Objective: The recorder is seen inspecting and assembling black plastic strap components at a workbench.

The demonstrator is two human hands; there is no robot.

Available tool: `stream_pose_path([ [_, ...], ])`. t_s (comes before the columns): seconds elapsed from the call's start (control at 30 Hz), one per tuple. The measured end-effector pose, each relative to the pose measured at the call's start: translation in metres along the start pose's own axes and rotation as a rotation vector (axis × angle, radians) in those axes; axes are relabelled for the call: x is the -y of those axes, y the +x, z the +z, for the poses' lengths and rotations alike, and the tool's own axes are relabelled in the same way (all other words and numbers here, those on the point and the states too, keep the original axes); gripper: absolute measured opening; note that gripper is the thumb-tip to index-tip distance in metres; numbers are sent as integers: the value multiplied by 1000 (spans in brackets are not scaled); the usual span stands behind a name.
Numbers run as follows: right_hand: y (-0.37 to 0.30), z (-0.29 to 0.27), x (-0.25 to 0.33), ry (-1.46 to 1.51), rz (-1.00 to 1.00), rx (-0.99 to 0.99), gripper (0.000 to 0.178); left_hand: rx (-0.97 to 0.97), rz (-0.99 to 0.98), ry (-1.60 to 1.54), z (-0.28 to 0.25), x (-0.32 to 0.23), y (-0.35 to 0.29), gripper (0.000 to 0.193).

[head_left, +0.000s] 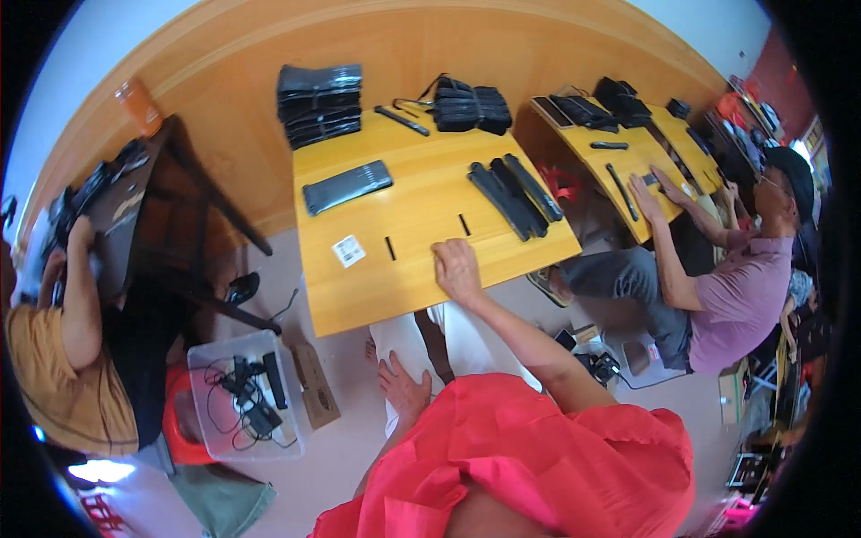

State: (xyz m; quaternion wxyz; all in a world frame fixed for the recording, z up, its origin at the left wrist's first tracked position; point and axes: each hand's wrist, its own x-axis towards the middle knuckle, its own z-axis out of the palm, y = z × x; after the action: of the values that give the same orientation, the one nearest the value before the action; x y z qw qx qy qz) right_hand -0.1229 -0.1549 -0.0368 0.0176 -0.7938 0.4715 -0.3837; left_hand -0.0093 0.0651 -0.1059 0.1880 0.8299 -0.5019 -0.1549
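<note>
Resting loosely bent, my right hand [457, 271] has a black strip [464, 225] just far of it, running near-to-far; left hand [404, 386] spread.

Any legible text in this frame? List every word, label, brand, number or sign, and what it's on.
None that can be read.
White label on the yellow table: dark print, too small to read.
Orange container at upper left: too blurred to tell any lettering.
Cardboard box on the floor: any markings are too small to make out.
</note>
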Motion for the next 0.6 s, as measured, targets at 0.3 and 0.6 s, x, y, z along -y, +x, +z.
stream_pose_path([
  [0.3, 1, -3, -16, 209, 128, -7, 16, 66, -3, 94, 12, -8, 14, 86],
  [0.6, 39, -86, -98, 172, 427, -315, 17, 1, 9, 30, 9, -2, 13, 86],
])
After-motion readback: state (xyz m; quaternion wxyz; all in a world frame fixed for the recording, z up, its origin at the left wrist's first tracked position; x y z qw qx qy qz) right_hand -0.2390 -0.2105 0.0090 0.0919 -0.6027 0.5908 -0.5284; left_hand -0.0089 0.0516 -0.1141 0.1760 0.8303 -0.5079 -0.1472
